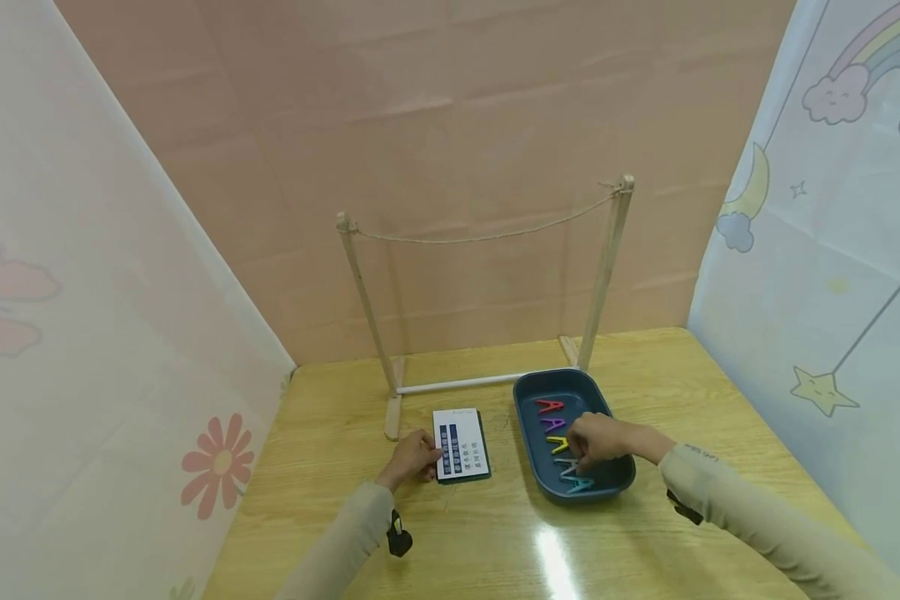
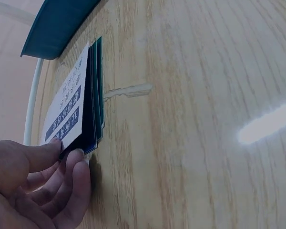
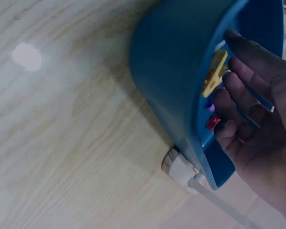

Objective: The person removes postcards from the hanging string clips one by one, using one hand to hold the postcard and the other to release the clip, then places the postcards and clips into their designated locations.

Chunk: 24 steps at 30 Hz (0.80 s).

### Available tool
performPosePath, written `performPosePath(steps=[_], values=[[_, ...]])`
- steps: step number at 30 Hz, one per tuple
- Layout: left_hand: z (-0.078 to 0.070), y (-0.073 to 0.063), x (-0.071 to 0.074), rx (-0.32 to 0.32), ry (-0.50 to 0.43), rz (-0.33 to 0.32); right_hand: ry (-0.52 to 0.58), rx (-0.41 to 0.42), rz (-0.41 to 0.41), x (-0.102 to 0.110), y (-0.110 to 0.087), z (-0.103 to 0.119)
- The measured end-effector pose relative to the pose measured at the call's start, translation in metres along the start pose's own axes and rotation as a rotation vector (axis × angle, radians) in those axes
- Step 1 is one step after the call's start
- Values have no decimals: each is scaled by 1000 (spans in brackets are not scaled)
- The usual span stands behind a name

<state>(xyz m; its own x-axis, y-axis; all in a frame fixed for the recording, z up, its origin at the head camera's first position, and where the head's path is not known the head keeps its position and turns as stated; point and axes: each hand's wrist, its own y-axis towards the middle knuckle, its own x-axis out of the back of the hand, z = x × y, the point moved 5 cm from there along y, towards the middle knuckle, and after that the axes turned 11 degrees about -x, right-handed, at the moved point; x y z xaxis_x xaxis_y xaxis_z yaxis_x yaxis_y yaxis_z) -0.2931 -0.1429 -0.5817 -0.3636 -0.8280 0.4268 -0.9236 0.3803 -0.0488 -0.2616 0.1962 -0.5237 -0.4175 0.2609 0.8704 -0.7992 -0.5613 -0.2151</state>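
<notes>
My left hand point(image 1: 416, 457) pinches the near-left edge of a white printed card point(image 1: 461, 443) on top of a small stack. In the left wrist view, the thumb lies on the card point(image 2: 66, 105) and the fingers are under its edge, which is raised from the dark green-backed cards point(image 2: 98, 95) below. My right hand point(image 1: 598, 438) reaches down into a dark blue tray point(image 1: 621, 479), fingers loosely bent near the grey clothespin point(image 1: 567, 467). Red point(image 1: 550, 406), purple point(image 1: 553, 425), yellow point(image 1: 559, 445) and teal point(image 1: 579, 484) clothespins lie in a row there.
Behind the cards and tray stands a wooden frame with two posts point(image 1: 605, 275), a sagging string point(image 1: 480, 240) between their tops and a white bar point(image 1: 461, 384) low down. The wooden table point(image 1: 330, 517) is bounded by printed side panels point(image 1: 832, 250) and a pinkish back sheet point(image 1: 457, 125).
</notes>
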Motion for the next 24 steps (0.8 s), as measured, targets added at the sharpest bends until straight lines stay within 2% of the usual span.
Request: performPosePath(steps=[9,18,24], values=[[2,1,5,16,49,-18,-81,49,-184,27,5,-9],[-7,6,17,-130,71,-79,-158,23,-476,52,-4,-10],[-14,5,23,-209,50,-177,-220,-2,-663,61,-9,-14]])
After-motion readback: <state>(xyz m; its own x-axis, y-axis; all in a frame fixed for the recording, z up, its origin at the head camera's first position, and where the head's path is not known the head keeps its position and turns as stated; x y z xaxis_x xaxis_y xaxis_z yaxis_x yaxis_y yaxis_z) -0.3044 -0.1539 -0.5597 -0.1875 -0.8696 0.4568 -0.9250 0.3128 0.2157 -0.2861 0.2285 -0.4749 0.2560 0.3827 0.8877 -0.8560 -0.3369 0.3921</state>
